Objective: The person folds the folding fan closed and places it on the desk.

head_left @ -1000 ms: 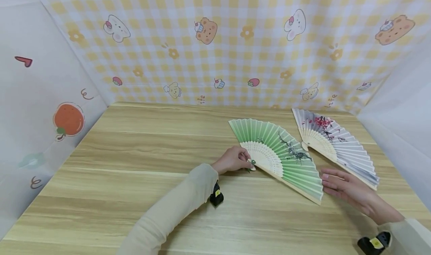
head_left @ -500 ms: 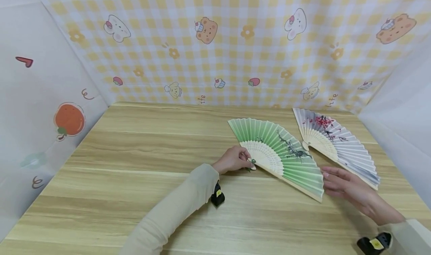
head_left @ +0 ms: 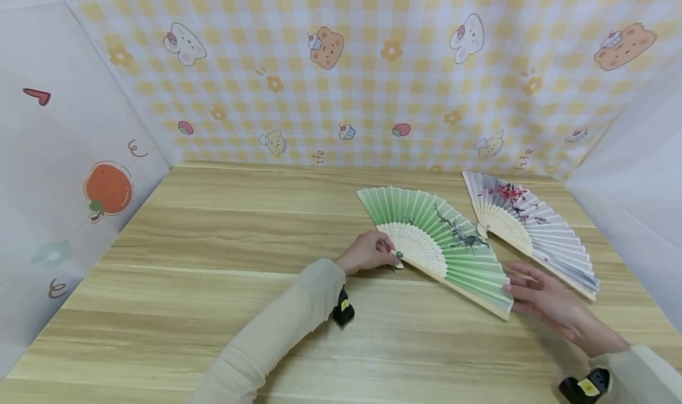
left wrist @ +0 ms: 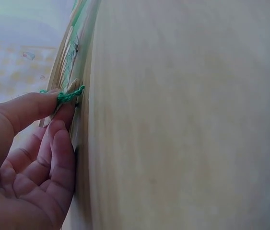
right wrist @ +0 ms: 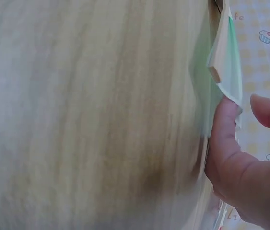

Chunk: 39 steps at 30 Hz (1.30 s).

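Observation:
A green folding fan (head_left: 421, 214) with a dark branch print lies spread out in the head view. At its pivot my left hand (head_left: 369, 252) pinches the ribs between thumb and fingers. A green cord (left wrist: 70, 96) hangs there in the left wrist view. At the fan's right end is my right hand (head_left: 551, 300), fingers loosely extended at the leaf's edge. In the right wrist view, the end of the guard stick (right wrist: 215, 71) stands a little off the wood, with a finger (right wrist: 226, 127) at the leaf's corner and the thumb (right wrist: 269, 111) apart from it.
A second folding fan (head_left: 527, 214), pale grey with red blossoms, lies open behind the right hand. The wooden table (head_left: 213, 244) meets a yellow checked cloth (head_left: 298, 96) at the back and white cloth (head_left: 64, 155) at the left side.
The green fan has shifted slightly left and its right end has risen a little. My right hand has moved left with its edge; the left hand has barely moved, still pinching the pivot.

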### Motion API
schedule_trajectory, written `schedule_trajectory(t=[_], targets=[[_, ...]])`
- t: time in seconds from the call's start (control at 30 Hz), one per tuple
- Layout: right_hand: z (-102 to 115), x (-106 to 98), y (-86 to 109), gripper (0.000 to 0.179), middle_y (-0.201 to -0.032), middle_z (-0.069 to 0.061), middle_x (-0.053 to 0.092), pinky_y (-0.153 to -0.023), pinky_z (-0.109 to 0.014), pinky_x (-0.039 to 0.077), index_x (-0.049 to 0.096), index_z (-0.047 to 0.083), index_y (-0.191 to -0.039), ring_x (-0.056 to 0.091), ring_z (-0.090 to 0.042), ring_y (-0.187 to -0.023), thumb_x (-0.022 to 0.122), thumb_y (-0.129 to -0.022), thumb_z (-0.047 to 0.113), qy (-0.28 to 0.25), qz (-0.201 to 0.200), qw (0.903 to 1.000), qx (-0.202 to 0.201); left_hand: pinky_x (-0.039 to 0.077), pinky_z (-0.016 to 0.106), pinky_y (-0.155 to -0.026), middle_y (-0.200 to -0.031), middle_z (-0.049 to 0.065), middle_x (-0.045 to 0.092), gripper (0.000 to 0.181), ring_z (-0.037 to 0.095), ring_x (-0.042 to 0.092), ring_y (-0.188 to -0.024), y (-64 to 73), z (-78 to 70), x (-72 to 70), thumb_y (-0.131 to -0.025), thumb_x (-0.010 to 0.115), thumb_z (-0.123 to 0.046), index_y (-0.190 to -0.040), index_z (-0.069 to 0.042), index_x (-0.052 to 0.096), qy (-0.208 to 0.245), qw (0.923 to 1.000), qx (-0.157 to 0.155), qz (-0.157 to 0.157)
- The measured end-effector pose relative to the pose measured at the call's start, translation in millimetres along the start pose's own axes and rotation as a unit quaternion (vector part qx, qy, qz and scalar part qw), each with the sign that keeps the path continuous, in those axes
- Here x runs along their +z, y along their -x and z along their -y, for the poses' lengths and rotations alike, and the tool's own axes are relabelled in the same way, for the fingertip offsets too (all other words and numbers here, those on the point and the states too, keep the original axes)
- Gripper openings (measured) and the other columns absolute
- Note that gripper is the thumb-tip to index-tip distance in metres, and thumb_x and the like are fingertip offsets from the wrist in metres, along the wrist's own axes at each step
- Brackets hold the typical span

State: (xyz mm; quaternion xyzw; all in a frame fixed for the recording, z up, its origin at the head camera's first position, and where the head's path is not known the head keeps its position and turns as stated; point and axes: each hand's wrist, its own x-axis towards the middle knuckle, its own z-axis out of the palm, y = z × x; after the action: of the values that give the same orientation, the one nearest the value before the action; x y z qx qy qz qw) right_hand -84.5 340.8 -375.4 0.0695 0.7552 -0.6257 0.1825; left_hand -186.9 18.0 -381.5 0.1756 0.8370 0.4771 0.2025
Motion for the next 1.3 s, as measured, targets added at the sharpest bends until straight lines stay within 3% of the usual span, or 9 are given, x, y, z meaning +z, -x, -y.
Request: schedule_trajectory(t=[0.1,0.37,0.77,1.07,1.3], targets=[[-1.1,-0.2,0.1,0.069,-0.111,-0.002,0.043,-0.078,-0.03,0.05,0.01,-0.009,-0.134,0.055,-0.004,-0.088,0.056,-0.087,0.011,-0.007,-0.002,1.0,0.002,0.041,0.018,-0.05,-0.065,-0.002,0.056,0.017,0.008,0.048,-0.056,0.2,-0.4,-0.3,-0.072,0.072,-0.01,-0.082,-0.005,0.06,-0.003,1.0,0.0,0.001],[-2.6,3.3,0.3,0.071,-0.096,0.013,0.054,-0.075,-0.025,0.05,0.008,-0.014,-0.134,0.055,-0.001,-0.087,0.055,-0.088,0.013,-0.035,-0.005,0.9993,0.014,0.045,0.021,-0.048,-0.064,0.0,0.058,0.017,0.01,0.051,-0.052,2.4,0.1,-3.2,-0.071,0.073,-0.01,-0.081,-0.004,0.06,0.011,0.9998,-0.014,0.008],[2.4,13.7,-2.7,0.07,-0.093,0.01,0.058,-0.077,-0.025,0.05,0.003,-0.018,-0.132,0.058,-0.003,-0.086,0.052,-0.089,0.008,-0.05,0.013,0.9986,0.015,0.047,0.022,-0.049,-0.063,0.001,0.059,0.016,0.011,0.053,-0.051,5.4,4.1,-10.7,-0.072,0.072,-0.01,-0.08,-0.005,0.059,0.0,0.9997,-0.02,0.01],[8.9,23.8,-8.0,0.074,-0.1,0.001,0.054,-0.08,-0.033,0.049,-0.004,-0.01,-0.135,0.058,-0.012,-0.088,0.051,-0.088,0.006,-0.041,0.058,0.9973,0.016,0.046,0.022,-0.046,-0.061,0.002,0.059,0.018,0.011,0.052,-0.048,10.6,8.8,-19.7,-0.071,0.072,-0.008,-0.08,-0.003,0.057,-0.003,0.9998,-0.019,0.002],[15.6,32.6,-13.0,0.078,-0.1,-0.004,0.055,-0.079,-0.034,0.05,-0.007,-0.006,-0.137,0.058,-0.017,-0.089,0.052,-0.088,0.008,-0.046,0.07,0.9962,0.022,0.046,0.021,-0.045,-0.058,0.001,0.057,0.017,0.009,0.051,-0.048,15.7,12.7,-25.4,-0.072,0.07,-0.005,-0.079,-0.002,0.056,0.007,0.9998,-0.017,-0.01]])
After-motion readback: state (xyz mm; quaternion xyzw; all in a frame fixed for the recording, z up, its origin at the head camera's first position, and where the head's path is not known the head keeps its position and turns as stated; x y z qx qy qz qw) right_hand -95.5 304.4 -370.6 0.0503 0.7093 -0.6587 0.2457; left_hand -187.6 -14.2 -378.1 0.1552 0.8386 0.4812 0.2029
